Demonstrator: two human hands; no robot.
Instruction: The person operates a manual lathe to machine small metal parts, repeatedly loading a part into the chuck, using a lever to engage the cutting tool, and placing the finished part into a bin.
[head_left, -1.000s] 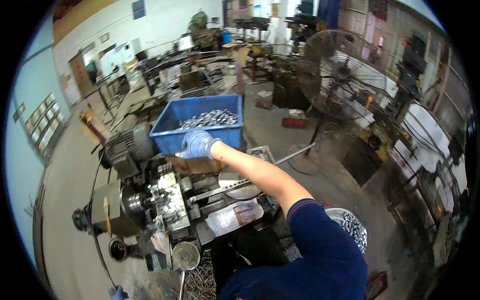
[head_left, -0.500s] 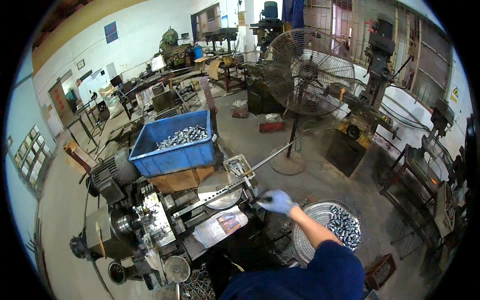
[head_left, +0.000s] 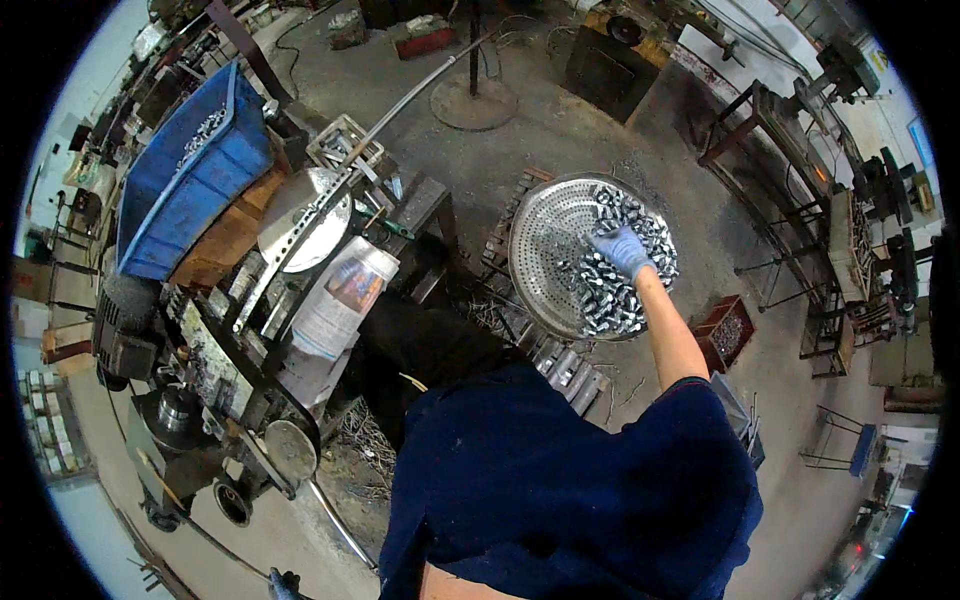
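My right hand (head_left: 622, 252), in a light blue glove, is down at the pile of short shiny metal parts (head_left: 612, 300). These lie on the right side of a round perforated metal tray (head_left: 540, 235). Its fingers are bent together against the parts; which piece, if any, is between them is too small to tell. At the lower left edge a gloved hand, my left hand (head_left: 284, 583), shows only in part, by the end of a long thin rod (head_left: 215, 535). Its grip is hidden.
A blue plastic crate (head_left: 200, 190) with more metal parts stands at the left, by a round metal disc (head_left: 305, 220) and a printed paper bag (head_left: 340, 295) on the machine bench. A rusty box (head_left: 725, 332) sits right of the tray. A fan base (head_left: 474, 105) stands beyond.
The view has turned down and to the right. My right hand has gone from the bench edge to the parts in the tray. Part of my left hand has come into view.
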